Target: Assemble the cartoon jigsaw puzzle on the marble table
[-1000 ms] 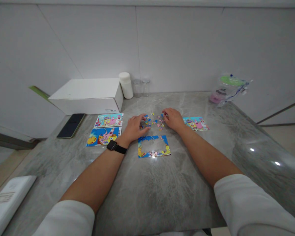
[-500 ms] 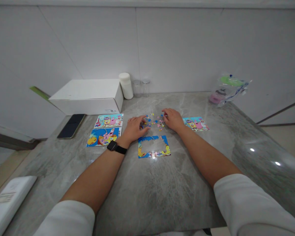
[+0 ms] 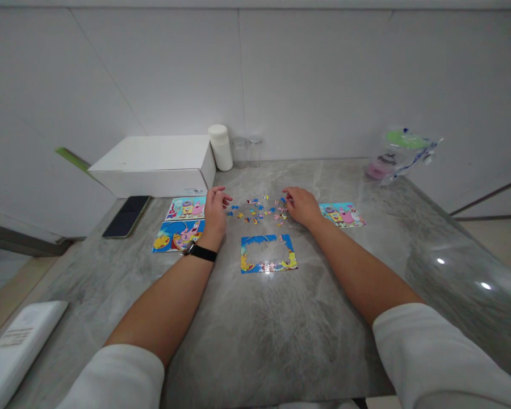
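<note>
Several loose jigsaw puzzle pieces (image 3: pixel 260 211) lie scattered on the grey table between my hands. My left hand (image 3: pixel 217 209), with a black-strapped watch on its wrist, is just left of the pieces. Its fingers are apart and nothing shows in them. My right hand (image 3: pixel 301 205) rests at the right side of the pieces, fingers loosely bent and pointing left, with no piece visible in it. Nearer to me lies a puzzle frame (image 3: pixel 244 257), its border joined around a bare middle.
Picture cards (image 3: pixel 186 208) lie beside my left hand, partly covered, and another card (image 3: pixel 343 215) is right of my right hand. Behind stand a white box (image 3: pixel 149 170), a white bottle (image 3: pixel 220 149) and two clear jars (image 3: pixel 239 153). A phone (image 3: pixel 126 216) lies left; a plastic bag (image 3: pixel 398 154) stands right.
My left hand has moved left and away from the pieces, uncovering several of them, and has turned so its fingers point up and right. My right hand has stayed nearly still.
</note>
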Demonstrator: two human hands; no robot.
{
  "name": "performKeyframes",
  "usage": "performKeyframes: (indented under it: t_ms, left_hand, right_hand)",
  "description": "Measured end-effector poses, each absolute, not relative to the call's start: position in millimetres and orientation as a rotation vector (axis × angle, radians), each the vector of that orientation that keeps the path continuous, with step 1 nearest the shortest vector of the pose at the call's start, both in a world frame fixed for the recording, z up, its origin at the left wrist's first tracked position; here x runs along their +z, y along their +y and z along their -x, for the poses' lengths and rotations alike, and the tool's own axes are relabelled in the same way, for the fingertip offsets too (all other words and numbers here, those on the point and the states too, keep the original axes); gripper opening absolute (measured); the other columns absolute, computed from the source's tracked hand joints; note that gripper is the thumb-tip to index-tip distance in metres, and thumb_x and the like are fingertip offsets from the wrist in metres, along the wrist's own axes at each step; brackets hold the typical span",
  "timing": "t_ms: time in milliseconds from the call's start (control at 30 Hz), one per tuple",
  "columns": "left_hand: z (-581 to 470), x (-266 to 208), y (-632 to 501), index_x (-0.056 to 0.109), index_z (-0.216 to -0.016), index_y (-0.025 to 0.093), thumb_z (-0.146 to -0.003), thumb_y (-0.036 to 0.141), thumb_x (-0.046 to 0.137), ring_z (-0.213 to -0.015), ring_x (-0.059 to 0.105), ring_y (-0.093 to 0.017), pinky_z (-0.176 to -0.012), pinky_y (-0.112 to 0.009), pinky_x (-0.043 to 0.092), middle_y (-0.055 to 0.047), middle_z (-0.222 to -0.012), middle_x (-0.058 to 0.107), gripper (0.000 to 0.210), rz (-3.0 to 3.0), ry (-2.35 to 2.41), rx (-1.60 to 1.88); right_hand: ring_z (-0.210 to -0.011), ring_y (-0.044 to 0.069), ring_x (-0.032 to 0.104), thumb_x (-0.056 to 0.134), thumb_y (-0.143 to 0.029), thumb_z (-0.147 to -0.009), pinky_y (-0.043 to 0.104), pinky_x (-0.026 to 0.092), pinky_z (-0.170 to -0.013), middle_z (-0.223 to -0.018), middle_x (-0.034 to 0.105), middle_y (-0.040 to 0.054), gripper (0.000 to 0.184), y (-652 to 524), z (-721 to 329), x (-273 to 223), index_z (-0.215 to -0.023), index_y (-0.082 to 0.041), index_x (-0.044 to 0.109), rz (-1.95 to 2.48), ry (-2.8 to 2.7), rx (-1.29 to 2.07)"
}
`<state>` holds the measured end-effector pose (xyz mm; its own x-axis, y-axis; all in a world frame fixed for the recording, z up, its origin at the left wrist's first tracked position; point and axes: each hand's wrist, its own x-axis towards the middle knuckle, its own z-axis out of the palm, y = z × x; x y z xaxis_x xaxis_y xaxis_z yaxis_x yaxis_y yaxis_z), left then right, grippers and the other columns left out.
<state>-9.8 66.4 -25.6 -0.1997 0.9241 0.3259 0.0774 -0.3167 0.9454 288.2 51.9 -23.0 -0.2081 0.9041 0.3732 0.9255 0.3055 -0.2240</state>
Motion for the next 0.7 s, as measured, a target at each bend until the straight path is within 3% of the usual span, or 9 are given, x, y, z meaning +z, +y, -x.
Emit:
performKeyframes:
  t_ms: [167,500,700]
  left_hand:
    - [9.2,-23.3,65.9,0.060,-0.111,0.024,-0.103,0.054,0.043,-0.070,0.059,-0.016,-0.059,-0.025,0.046,-0.002,-0.085,0.068,0.035,-1.294,1.202,1.563]
    - [8.9,-27.1,66.0,0.059,-0.117,0.025,-0.104,0.059,0.032,-0.076,0.063,-0.016,-0.059,-0.025,0.051,-0.004,-0.092,0.068,0.045,-1.438,1.344,1.397]
    - [4.5,-21.4,52.3,0.063,-0.120,0.024,-0.108,0.044,0.036,-0.087,0.067,-0.019,-0.081,-0.033,0.054,-0.002,-0.090,0.073,0.035,-1.803,1.336,1.266]
  right_hand:
    - [-0.109,0.030,0.067,0.054,-0.017,-0.095,0.042,0.049,-0.097,-0.116,0.076,0.0143,0.038,53.7,-289.5,-24.5,-0.132,-0.017,0.066,1.625,-2.140,-0.041]
    - [-0.108,0.031,0.067,0.055,-0.018,-0.095,0.042,0.050,-0.097,-0.114,0.077,0.0139,0.038,54.1,-289.8,-24.6,-0.131,-0.018,0.067,1.639,-2.118,-0.019]
    - [-0.108,0.030,0.067,0.055,-0.018,-0.095,0.042,0.050,-0.098,-0.114,0.076,0.0141,0.038,52.9,-288.4,-23.1,-0.130,-0.017,0.068,1.647,-2.111,-0.028]
